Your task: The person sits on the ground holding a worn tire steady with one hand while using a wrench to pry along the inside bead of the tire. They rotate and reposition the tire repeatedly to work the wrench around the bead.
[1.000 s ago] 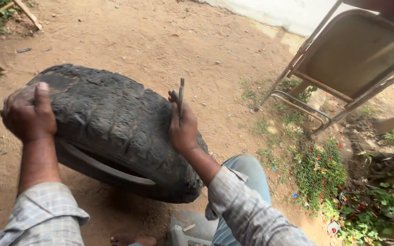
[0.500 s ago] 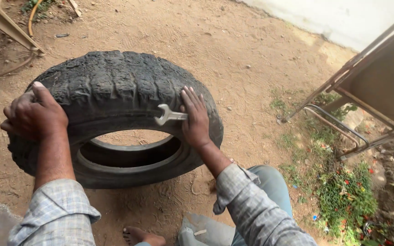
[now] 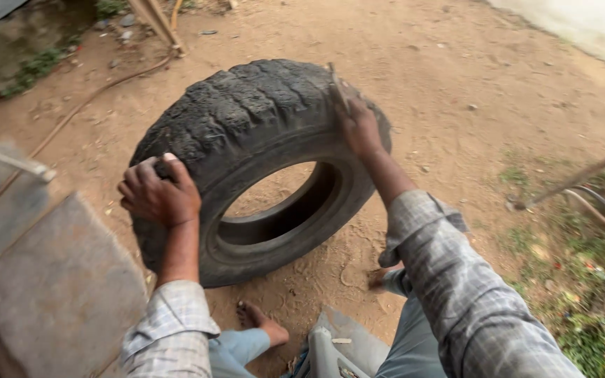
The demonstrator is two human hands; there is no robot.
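Note:
A worn black tyre [image 3: 246, 133] stands tilted on its edge on bare dirt in front of me, its open middle facing me. My left hand [image 3: 159, 190] grips the tread at the tyre's left side, fingers curled over it. Near the top right of the tread, my right hand [image 3: 358, 126] presses on the tyre and holds a small metal spanner [image 3: 337, 87], which looks blurred. My bare foot [image 3: 264, 323] rests on the dirt under the tyre.
A grey metal chair seat [image 3: 50, 294] stands close on the left. Thin metal chair legs [image 3: 582, 189] and a grass patch [image 3: 582, 294] lie at the right. A hose [image 3: 85, 105] and wooden sticks [image 3: 159, 24] lie at the back left. A white wall [image 3: 582, 28] is at the back right.
The tyre has been raised from lying almost flat to standing on its edge and turned. Both hands stayed on the tread, and the spanner moved up with my right hand.

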